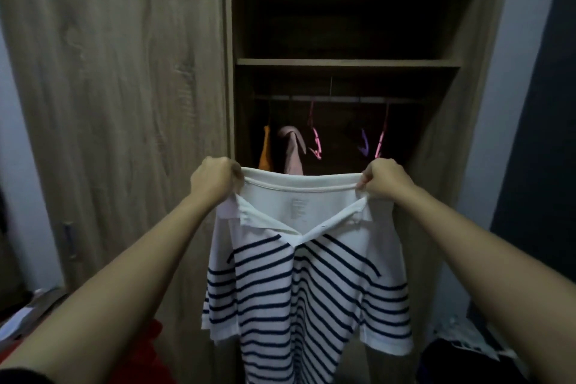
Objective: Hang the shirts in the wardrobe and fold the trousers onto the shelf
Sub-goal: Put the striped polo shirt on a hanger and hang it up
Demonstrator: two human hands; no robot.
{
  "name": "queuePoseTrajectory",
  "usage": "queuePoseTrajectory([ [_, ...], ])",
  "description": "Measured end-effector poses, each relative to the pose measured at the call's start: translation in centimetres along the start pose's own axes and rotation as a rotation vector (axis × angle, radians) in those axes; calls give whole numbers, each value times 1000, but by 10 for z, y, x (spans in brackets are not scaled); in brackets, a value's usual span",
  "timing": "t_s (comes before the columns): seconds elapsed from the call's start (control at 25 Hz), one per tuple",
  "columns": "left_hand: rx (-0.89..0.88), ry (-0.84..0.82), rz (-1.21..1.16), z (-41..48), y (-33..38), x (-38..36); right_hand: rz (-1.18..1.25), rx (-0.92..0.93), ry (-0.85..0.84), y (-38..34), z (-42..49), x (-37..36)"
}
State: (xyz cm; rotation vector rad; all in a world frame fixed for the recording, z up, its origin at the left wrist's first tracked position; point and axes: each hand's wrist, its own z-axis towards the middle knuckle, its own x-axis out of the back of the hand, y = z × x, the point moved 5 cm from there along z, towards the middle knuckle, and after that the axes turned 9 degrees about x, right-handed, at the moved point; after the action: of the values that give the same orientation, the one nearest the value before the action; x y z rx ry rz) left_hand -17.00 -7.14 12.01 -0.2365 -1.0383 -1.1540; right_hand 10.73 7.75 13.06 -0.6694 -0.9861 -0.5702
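Observation:
A white polo shirt with navy stripes (307, 284) hangs spread out in front of the open wardrobe. My left hand (215, 179) grips its left shoulder at the collar, and my right hand (385, 179) grips the right shoulder. The collar faces me. Behind it runs the hanging rail (339, 99). An orange garment (266, 150) and a pale pink shirt (292, 146) hang at the rail's left. A bare pink hanger (314, 139), a purple hanger (364, 142) and another pink hanger (381, 140) hang further right. Above the rail lies a wooden shelf (347, 62).
The shut wardrobe door (115, 97) fills the left. Red cloth (149, 349) lies low on the left by my arm. Dark clothes (467, 355) lie at the lower right on the floor. A pale wall (495, 121) stands right of the wardrobe.

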Motion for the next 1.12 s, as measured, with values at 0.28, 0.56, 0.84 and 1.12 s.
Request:
queuePoseTrajectory([
  [0.28,-84,-5,-146,12,27,-23,-2,140,197,-9,-3,23],
  [0.56,-45,-145,-440,21,55,-48,-9,106,156,15,23,27],
  [0.84,14,9,-587,93,117,-81,-64,213,152,15,76,30],
  [1.12,93,25,-497,185,176,-143,-171,298,145,62,115,34],
])
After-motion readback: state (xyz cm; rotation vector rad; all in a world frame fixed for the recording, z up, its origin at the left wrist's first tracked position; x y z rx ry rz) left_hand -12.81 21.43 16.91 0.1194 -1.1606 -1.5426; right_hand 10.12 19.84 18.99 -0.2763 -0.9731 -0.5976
